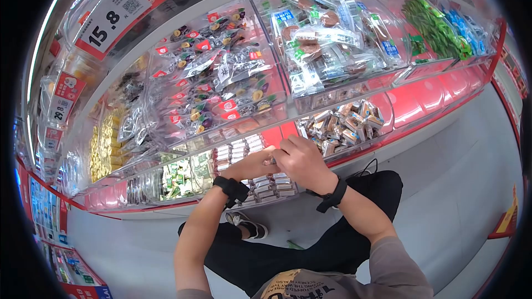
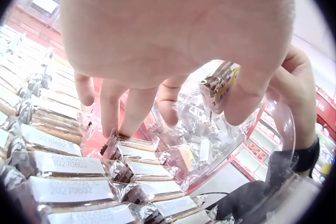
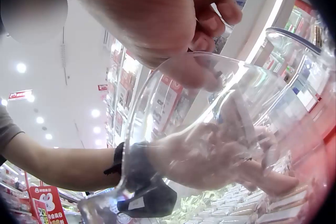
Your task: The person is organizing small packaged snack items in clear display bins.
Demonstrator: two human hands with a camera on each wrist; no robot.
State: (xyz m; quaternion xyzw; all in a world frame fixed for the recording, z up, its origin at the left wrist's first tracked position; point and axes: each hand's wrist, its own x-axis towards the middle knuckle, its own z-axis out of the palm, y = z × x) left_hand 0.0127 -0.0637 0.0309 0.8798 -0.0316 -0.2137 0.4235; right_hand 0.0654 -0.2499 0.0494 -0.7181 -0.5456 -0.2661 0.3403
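From where I stand, the person is low at the shelf, knees apart, presumably to bring both arms level with the bottom trays. The packs of small bars [image 1: 271,188] lie in tight rows around the left hand [image 1: 255,166], some toward its eleven o'clock, some toward five. They lie side by side with printed white backs showing, probably because rows waste little room and keep the dates easy to read.

The left hand is spread, palm down, fingertips reaching to the row's end beside a bare red strip. A loose pack [image 2: 218,88] sits against its thumb; I cannot tell whether it is pinned there. The right hand [image 1: 302,158] is just beside it, at two o'clock, fingers bent near the rim of a clear wall [image 3: 252,87]; whether they hold anything is hidden.

At the right hand's two o'clock is a jumbled pile [image 1: 346,127], its packs lying at all angles. The clear wall seems meant to stop them spilling among the rows. Toward the left hand's nine o'clock, green packets [image 1: 180,180] have their own space, likely to separate the kinds.
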